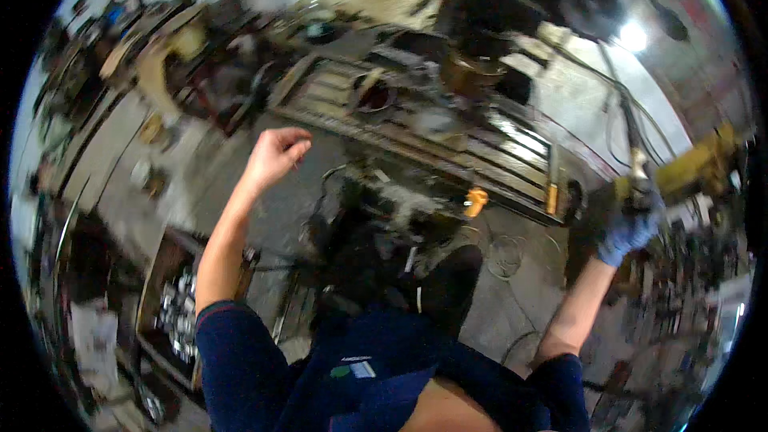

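My left hand (276, 154) is bare and raised in front of the near left corner of a slotted metal machine table (312, 108). Its fingers are curled in, and I see nothing in them. At the far right, my right hand (628, 234) wears a blue glove and is closed around a dark handle-like piece (638, 198). This piece hangs at the lower end of a dark rod (630, 116); blur hides its exact kind. On the machine table lie a ring-shaped metal part (374, 94) and wet-looking patches, below a dark machine head (480, 32).
An orange piece (476, 202) sits at the table's front edge. To the lower left stands a crate (148, 316) with shiny metal parts. A yellow beam (696, 162) runs beyond my right hand. Thin cable (506, 258) loops on the floor. Cluttered benches (172, 48) line the left.
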### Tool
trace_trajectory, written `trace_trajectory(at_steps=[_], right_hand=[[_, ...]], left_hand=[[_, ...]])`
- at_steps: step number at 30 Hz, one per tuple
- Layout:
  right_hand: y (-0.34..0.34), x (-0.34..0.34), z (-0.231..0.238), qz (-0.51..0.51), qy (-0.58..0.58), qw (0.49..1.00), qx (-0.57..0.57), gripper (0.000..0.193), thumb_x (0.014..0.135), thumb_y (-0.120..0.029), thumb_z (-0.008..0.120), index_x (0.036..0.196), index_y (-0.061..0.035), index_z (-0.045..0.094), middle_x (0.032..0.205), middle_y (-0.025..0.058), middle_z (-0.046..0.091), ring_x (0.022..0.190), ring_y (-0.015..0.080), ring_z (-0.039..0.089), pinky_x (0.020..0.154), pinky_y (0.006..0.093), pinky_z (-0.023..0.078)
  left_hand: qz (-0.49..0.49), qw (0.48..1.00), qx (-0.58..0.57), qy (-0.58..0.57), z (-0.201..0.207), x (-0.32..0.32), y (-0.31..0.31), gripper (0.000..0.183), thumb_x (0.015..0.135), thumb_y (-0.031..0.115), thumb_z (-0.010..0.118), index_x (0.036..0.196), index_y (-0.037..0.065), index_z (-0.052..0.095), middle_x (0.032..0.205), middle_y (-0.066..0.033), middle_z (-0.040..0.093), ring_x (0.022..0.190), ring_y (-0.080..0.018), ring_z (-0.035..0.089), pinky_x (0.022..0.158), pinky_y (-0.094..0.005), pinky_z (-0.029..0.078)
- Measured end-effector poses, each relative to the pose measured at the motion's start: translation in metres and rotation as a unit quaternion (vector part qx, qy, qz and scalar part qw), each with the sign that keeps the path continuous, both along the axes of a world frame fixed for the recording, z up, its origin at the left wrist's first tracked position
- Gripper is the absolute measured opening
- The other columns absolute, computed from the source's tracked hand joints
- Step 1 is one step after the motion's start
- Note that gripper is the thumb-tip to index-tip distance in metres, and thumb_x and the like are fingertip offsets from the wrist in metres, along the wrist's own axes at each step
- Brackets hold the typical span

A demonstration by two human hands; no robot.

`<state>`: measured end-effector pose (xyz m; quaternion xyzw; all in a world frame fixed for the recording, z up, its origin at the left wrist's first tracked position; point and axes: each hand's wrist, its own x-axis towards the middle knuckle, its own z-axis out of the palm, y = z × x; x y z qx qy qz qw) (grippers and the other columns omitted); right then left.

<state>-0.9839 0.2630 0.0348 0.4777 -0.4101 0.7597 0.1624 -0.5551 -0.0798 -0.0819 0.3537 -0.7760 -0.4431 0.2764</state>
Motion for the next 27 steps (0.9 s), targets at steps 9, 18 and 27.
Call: trace_trajectory(at_steps=[9, 18, 27], right_hand=[[0.019, -0.022, 0.016, -0.037, 0.025, 0.999, 0.003, 0.030, 0.089, -0.023, 0.045, 0.098, 0.0025, 0.058, 0.108, 0.0161, 0.059, 0.106, 0.0290, 0.051, 0.099, 0.0442, 0.034], [0.014, -0.044, 0.053, -0.370, 0.283, 0.882, 0.073, 0.021, 0.086, -0.013, 0.050, 0.098, 0.0016, 0.060, 0.100, 0.0117, 0.061, 0.096, 0.0233, 0.054, 0.097, 0.0381, 0.037], [0.021, -0.077, 0.112, 0.138, -0.146, 0.979, -0.049, 0.008, 0.082, -0.015, 0.058, 0.084, -0.0071, 0.056, 0.071, -0.0018, 0.051, 0.072, 0.0096, 0.046, 0.070, 0.0262, 0.037]], left_hand=[[0.313, 0.914, -0.045, -0.253, -0.010, 0.254, 0.038, 0.030, 0.079, 0.016, 0.062, 0.104, -0.001, 0.061, 0.070, -0.0139, 0.062, 0.056, -0.0162, 0.060, 0.054, -0.0320, 0.046], [0.397, 0.846, 0.073, -0.348, -0.106, 0.362, 0.078, 0.034, 0.071, 0.022, 0.067, 0.098, 0.001, 0.065, 0.093, -0.0205, 0.064, 0.089, -0.0303, 0.063, 0.078, -0.0373, 0.048], [0.387, 0.735, 0.005, -0.557, -0.168, 0.353, 0.067, 0.021, 0.071, 0.018, 0.062, 0.089, 0.006, 0.060, 0.096, -0.0149, 0.063, 0.092, -0.0325, 0.061, 0.076, -0.0426, 0.050]])
